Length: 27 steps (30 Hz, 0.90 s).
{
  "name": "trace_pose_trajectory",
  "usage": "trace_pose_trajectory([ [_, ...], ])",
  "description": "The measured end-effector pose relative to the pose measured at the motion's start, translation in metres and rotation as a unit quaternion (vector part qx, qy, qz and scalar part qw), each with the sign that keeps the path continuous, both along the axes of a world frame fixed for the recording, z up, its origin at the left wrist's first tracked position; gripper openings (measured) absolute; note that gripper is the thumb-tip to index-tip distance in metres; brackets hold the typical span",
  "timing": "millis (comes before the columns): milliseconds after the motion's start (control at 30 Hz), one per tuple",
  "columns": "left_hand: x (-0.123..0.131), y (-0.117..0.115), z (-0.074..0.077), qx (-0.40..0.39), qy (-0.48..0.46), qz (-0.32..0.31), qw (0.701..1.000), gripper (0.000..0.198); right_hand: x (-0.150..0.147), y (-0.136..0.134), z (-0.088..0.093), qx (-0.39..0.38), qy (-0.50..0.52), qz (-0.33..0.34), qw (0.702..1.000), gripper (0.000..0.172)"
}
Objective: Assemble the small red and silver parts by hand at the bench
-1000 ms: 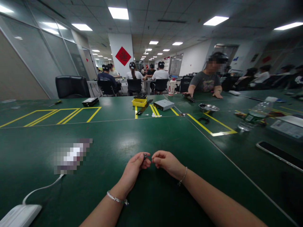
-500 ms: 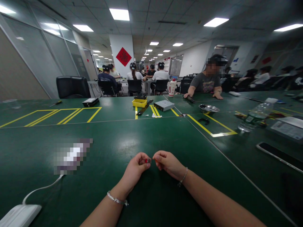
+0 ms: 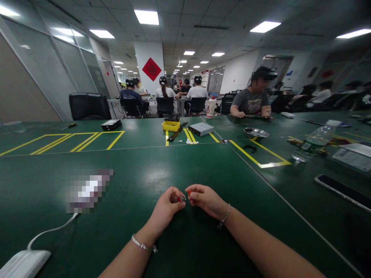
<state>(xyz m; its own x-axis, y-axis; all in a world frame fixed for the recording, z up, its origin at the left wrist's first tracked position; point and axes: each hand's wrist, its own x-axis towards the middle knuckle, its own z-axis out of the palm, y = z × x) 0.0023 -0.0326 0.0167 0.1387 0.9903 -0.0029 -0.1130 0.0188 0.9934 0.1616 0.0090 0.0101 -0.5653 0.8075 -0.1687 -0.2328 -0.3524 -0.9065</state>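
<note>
My left hand (image 3: pixel 171 202) is closed in a pinch on a small red and metallic piece (image 3: pixel 181 199) near the middle of the view. Just to its right, my right hand (image 3: pixel 205 197) pinches a small orange piece (image 3: pixel 189 192), partly covered by the fingers. A narrow gap separates the fingertips of the two hands. Both hands are above the green table (image 3: pixel 139 166). The exact shape of either piece is too small to tell.
A phone (image 3: pixel 91 191) with a white cable lies left. Farther back are a yellow bin (image 3: pixel 171 126), a silver box (image 3: pixel 201 129) and a metal bowl (image 3: pixel 256 133). A bottle (image 3: pixel 314 143) and dark phone (image 3: pixel 344 192) are right. A person (image 3: pixel 253 92) sits across.
More of the orange piece shows between my right fingers, and the red piece has tilted slightly in my left hand. The person across has drawn their hands closer, now around a dark flat object.
</note>
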Motion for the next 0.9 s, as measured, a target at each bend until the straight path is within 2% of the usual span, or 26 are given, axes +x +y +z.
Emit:
trace_pose_trajectory([
  [133,-0.0005,-0.0002,-0.0002,-0.002,0.026,0.011,1.0,0.016,-0.0014,-0.0016,0.0026,0.019,-0.019,0.003,1.0,0.023],
  [267,0.0008,-0.0003,0.0,-0.031,0.032,0.022,0.999,0.016,-0.0015,-0.002,0.0059,0.027,-0.029,0.013,0.999,0.028],
  [433,0.0012,-0.0001,-0.0013,-0.012,0.033,-0.007,0.999,0.016,-0.001,-0.0026,0.0069,0.027,-0.05,0.028,0.998,0.032],
  [667,-0.0005,-0.0003,0.0006,0.006,0.063,0.004,0.998,0.024,0.0034,-0.0019,0.0051,0.036,-0.033,0.071,0.996,0.019],
  [800,-0.0006,-0.0003,0.0008,0.003,0.055,0.016,0.998,0.028,0.0064,-0.0011,0.0054,0.042,-0.005,0.092,0.995,0.018],
  [900,0.0003,-0.0005,0.0013,0.0,0.061,0.025,0.998,0.024,0.0074,-0.0012,0.0054,0.035,-0.001,0.083,0.996,0.018],
])
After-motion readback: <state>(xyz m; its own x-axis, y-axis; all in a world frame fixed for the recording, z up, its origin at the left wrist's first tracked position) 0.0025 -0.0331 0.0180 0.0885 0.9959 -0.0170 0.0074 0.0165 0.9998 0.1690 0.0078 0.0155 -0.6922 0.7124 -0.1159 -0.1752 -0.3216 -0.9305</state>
